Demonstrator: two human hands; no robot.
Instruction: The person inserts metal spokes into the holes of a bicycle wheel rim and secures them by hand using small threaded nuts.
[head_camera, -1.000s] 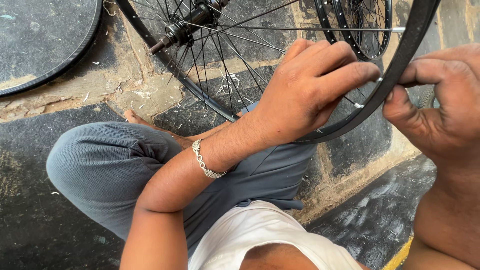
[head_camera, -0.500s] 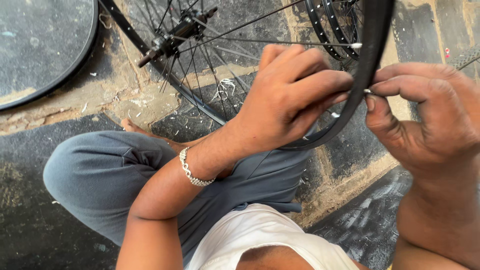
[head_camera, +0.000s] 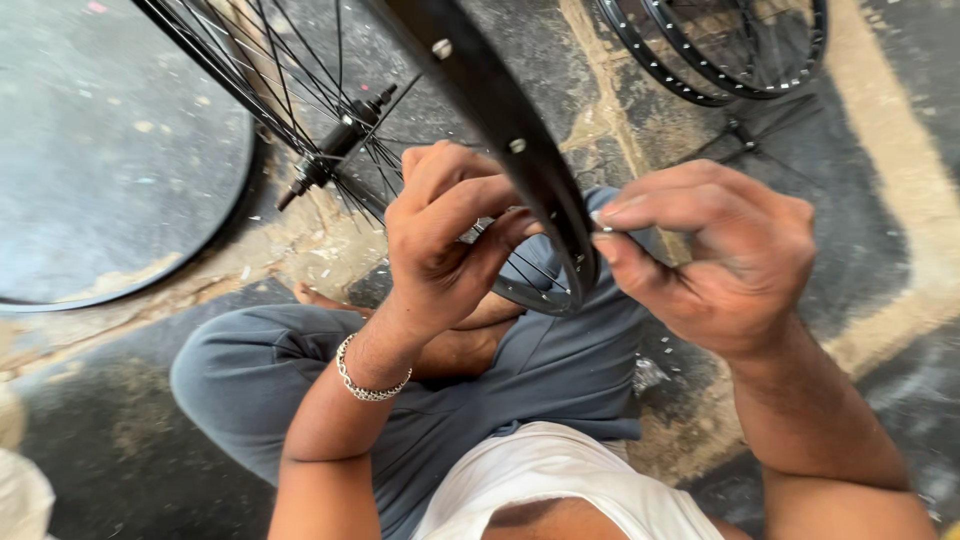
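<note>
A bicycle repair workshop set up at floor level. A person sits cross-legged on a worn, dusty stone floor (head_camera: 900, 260) with cracked mortar joints, surrounded by a spoked bicycle wheel (head_camera: 340, 140), spare black rims (head_camera: 700, 60) lying flat, and a large dark tyre (head_camera: 110, 180).

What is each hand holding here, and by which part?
The left hand grips the black bicycle wheel by its rim, fingers curled among the spokes. The right hand pinches something tiny at the rim's outer edge; what it is cannot be told.
</note>
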